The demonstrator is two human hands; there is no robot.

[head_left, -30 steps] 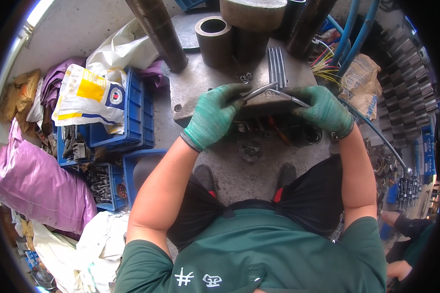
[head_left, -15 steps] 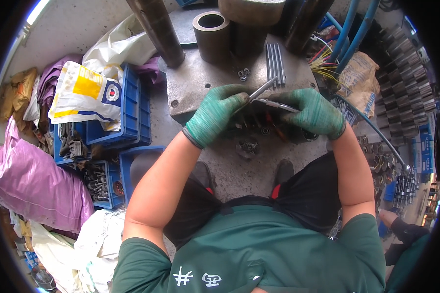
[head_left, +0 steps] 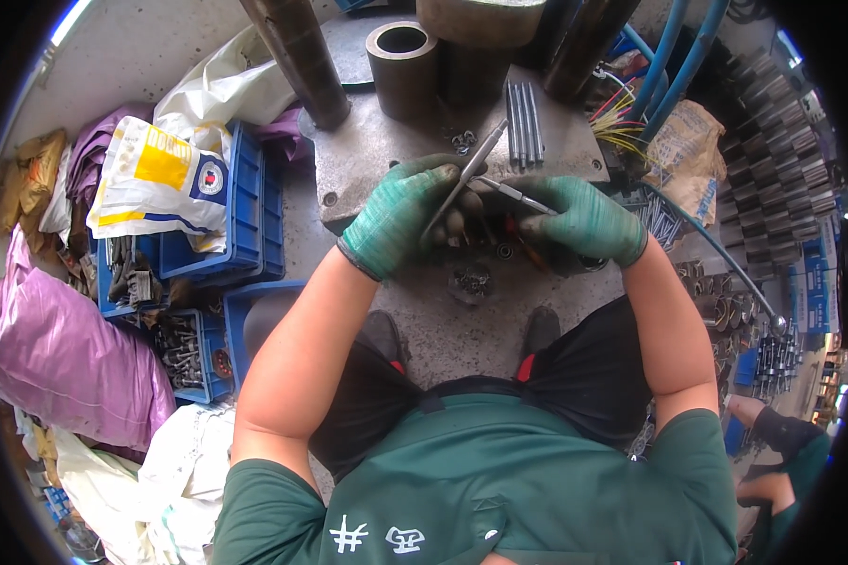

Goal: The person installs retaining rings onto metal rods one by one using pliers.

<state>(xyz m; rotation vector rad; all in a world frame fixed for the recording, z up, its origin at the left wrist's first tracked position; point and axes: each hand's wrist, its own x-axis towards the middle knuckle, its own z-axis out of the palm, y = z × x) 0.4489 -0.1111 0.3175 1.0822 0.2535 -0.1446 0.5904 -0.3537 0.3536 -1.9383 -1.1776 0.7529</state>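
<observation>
My left hand (head_left: 391,218), in a green glove, is closed around a slim grey metal rod (head_left: 486,149) that slants up and to the right. In my right hand (head_left: 594,221), also gloved, is a thinner stepped metal rod (head_left: 505,190), pointing left toward the left hand's fingers. Whether the two rods touch, I cannot tell. Both hands are above the near edge of a heavy metal plate (head_left: 363,155). On the plate, several similar rods (head_left: 525,127) lie side by side, with a few small metal rings (head_left: 464,141) to their left.
A hollow metal cylinder (head_left: 401,85) stands on the plate between thick steel posts (head_left: 301,66). Blue crates (head_left: 254,202) and a purple sack (head_left: 75,348) are at left. Blue hoses (head_left: 674,71), loose rods (head_left: 661,218) and a co-worker's arm (head_left: 773,433) are at right.
The rod in my left hand has swung steeper, its far end now higher. My right hand has shifted slightly left and down. The co-worker's arm has moved at lower right.
</observation>
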